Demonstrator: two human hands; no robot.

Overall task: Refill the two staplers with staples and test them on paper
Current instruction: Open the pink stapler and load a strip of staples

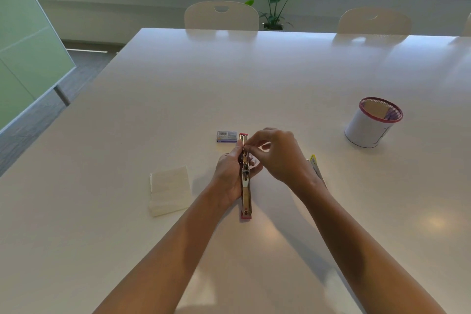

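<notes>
A red stapler [246,196] lies swung fully open in a straight line on the white table [178,97], its metal staple channel facing up. My left hand [229,173] grips its middle from the left side. My right hand [277,155] hovers over the channel's far half, its fingertips pinched together at the rail; what they pinch is too small to tell. A small staple box [226,136] sits just beyond the stapler, to its left. A yellow stapler [316,167] lies to the right, partly hidden behind my right wrist. Folded white paper [170,190] lies to the left.
A mesh pen cup [372,125] with a red rim and a paper wrap stands at the right. Two white chairs [221,15] line the table's far edge, with a potted plant [276,0] behind them. A glass panel stands at the left.
</notes>
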